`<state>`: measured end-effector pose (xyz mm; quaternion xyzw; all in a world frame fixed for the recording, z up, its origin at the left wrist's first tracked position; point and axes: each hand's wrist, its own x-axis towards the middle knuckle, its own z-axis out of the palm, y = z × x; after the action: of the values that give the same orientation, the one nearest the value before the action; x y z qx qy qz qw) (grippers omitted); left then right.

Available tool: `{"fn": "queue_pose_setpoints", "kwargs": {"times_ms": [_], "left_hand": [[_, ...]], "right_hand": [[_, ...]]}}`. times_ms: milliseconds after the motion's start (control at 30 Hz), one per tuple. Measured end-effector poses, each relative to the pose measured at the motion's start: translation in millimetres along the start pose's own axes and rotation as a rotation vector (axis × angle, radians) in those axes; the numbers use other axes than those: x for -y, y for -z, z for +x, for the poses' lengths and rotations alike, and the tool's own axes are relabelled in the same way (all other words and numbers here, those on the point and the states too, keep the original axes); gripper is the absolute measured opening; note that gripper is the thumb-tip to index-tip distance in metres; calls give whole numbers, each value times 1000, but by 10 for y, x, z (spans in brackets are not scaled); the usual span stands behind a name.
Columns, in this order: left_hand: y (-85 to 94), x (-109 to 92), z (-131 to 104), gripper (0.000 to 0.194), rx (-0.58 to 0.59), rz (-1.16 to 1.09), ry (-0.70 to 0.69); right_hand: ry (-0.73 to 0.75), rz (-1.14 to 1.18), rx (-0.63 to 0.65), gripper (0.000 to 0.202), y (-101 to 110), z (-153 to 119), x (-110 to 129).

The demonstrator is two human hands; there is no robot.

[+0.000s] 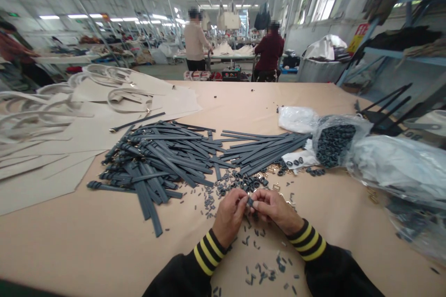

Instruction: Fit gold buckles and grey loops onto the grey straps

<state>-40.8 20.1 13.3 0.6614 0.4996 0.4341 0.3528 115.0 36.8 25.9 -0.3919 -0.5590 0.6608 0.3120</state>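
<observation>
My left hand (229, 213) and my right hand (275, 209) meet near the middle of the table, fingers pinched around one small dark piece (250, 201). Its exact shape is partly covered by my fingertips. Just beyond my hands lie small dark loops (244, 180) and gold-coloured metal buckles (276, 187). A big heap of dark straps (163, 148) lies to the left, many with buckles at their ends. More flat dark strips (268, 148) fan out behind my hands. Small dark scraps (263, 274) are scattered between my forearms.
Large beige panels with handles (80, 125) cover the table's left side. At the right sit a clear bag of black loops (336, 141) and bigger plastic bags (400, 162). Two people (197, 39) stand beyond the table's far edge, and another person (17, 51) is at far left.
</observation>
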Motion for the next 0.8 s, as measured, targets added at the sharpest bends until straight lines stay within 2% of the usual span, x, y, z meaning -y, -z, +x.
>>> {"fn": "queue_pose_setpoints", "kwargs": {"times_ms": [133, 367, 433, 533, 600, 800], "left_hand": [[-26, -37, -64, 17, 56, 11, 12], [-56, -15, -65, 21, -23, 156, -12], [-22, 8, -42, 18, -116, 183, -4], [45, 48, -3, 17, -358, 213, -37], [76, 66, 8, 24, -415, 178, -10], [44, 74, -14, 22, -101, -230, 310]], "right_hand": [[27, -39, -31, 18, 9, 3, -26], [46, -38, 41, 16, 0, -19, -11], [20, -25, 57, 18, 21, -23, -8], [-16, -10, 62, 21, 69, -22, -18], [-28, -9, 59, 23, 92, -20, -26], [-11, -43, 75, 22, 96, -5, -68]]}}
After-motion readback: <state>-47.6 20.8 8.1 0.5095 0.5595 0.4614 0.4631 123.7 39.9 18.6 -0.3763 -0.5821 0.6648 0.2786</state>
